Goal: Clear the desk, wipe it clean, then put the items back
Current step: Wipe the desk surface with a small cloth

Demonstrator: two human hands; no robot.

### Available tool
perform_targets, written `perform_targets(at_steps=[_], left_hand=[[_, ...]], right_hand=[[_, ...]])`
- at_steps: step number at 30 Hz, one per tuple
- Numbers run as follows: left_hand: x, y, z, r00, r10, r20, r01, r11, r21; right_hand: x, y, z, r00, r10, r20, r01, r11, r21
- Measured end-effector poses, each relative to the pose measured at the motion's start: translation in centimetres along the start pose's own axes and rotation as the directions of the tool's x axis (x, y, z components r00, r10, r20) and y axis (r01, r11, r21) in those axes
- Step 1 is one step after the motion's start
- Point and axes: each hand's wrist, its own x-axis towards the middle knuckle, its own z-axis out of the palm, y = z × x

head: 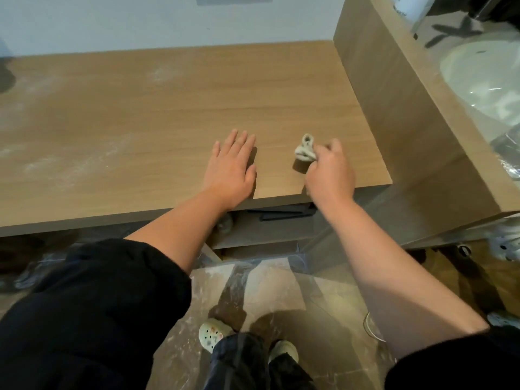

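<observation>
The counter (168, 108) is bare of items, with pale dusty smears lying far to the left of both hands. The left hand (230, 170) rests flat near the front edge, fingers apart and holding nothing. The right hand (329, 173) has its fingers clamped on a small bunched cloth (305, 149), nearer the clean right end; judged, wiping must travel leftward.

No readable text, label, brand or number shows anywhere
</observation>
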Motion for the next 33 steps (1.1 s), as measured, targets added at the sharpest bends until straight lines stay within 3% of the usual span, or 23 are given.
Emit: perform_targets(at_steps=[2,4,6,10,14,16,18,21,25,29,33], left_hand=[[-0.9,-2.0,-0.6,1.000,0.005,0.001,-0.005,0.998,0.064],[-1.7,-4.1,-1.2,1.000,-0.005,0.005,0.005,0.993,0.121],[-2.6,-6.2,-1.7,0.999,-0.040,0.000,0.040,0.988,0.148],[-4.3,-9.7,-2.3,0.993,-0.111,0.031,0.103,0.976,0.190],[-5.3,-11.8,-3.0,0.986,-0.167,-0.008,0.166,0.973,0.162],[-5.7,-12.8,-3.2,0.980,-0.197,-0.008,0.195,0.968,0.160],[-6.2,-13.7,-3.0,0.971,-0.237,0.011,0.232,0.958,0.170],[-6.4,-14.2,-2.5,0.954,-0.300,-0.006,0.298,0.944,0.142],[-6.3,-14.2,-2.4,0.955,-0.296,-0.003,0.292,0.942,0.163],[-6.4,-14.2,-2.5,0.956,-0.295,0.001,0.290,0.941,0.174],[-6.4,-14.1,-2.5,0.955,-0.295,-0.002,0.292,0.942,0.168]], right_hand=[[2.0,0.9,-0.4,0.994,0.107,-0.035,-0.107,0.994,-0.006],[2.4,0.7,0.2,0.991,0.131,0.017,-0.126,0.978,-0.164],[1.5,-0.7,1.3,0.995,0.091,0.036,-0.079,0.964,-0.255],[-1.4,-5.4,3.4,0.995,-0.052,0.085,0.067,0.980,-0.189],[-3.6,-8.5,4.6,0.940,-0.269,0.209,0.297,0.948,-0.117],[-2.2,-8.1,3.7,0.937,-0.248,0.246,0.261,0.965,-0.018],[0.3,-6.7,2.8,0.980,-0.134,0.146,0.130,0.991,0.037],[3.5,-5.1,2.6,0.997,0.006,0.077,0.001,0.995,-0.096],[2.5,-6.9,4.9,0.987,-0.117,0.115,0.137,0.974,-0.182],[-1.1,-8.7,5.6,0.888,-0.398,0.232,0.425,0.902,-0.077],[-5.1,-9.4,4.8,0.671,-0.644,0.367,0.637,0.754,0.160]])
